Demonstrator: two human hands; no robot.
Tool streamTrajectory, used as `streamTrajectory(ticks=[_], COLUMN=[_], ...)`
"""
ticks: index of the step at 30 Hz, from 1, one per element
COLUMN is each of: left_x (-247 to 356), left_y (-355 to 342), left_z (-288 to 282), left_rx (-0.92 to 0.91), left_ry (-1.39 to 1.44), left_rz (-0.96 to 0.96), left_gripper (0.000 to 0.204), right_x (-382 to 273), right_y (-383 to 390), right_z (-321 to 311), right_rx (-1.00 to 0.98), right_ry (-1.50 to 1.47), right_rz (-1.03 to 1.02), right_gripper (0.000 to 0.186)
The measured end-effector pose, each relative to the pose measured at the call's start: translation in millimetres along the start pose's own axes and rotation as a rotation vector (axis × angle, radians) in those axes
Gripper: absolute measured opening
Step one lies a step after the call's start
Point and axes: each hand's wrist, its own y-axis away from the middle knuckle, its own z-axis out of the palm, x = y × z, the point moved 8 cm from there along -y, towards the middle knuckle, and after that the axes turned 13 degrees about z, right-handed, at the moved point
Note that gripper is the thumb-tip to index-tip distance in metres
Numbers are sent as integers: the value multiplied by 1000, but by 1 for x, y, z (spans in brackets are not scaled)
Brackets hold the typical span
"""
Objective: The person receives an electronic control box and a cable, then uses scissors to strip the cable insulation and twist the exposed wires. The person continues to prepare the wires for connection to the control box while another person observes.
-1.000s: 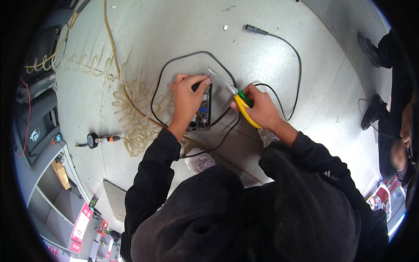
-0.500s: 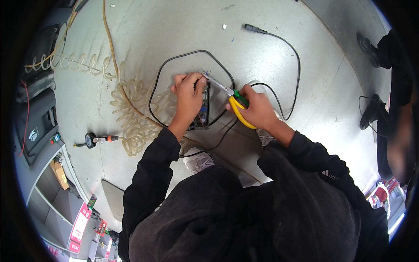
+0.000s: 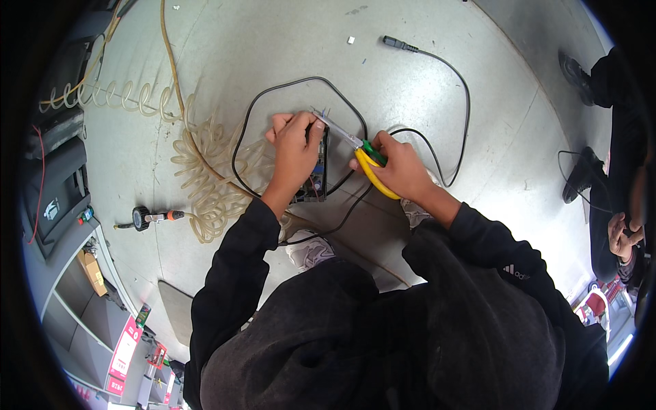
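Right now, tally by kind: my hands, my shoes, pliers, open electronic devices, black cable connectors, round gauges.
Left hand and right hand: 2
Left shoe and right shoe: 2
Pliers: 1
Open electronic device: 1
Black cable connector: 1
Round gauge: 1
Total: 8

Left, a coiled hose lies on the floor beside a gauge; near left, a shelf holds a box.

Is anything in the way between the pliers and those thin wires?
Nothing visible. In the right hand, the pliers reach right up to the thin wires at the left hand. The black cable passes behind the pliers, not between. Whether the tips touch the wires is too small to tell.
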Motion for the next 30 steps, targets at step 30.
streamTrajectory(ticks=[30], left_x=[-1], left_y=[-4], left_z=[-4], left_rx=[14], left_ry=[-2], left_rz=[55], left_gripper=[15], right_x=[16], right_y=[-3], right_z=[16], right_rx=[-148], right_ry=[-199], right_rz=[162], right_gripper=[78])
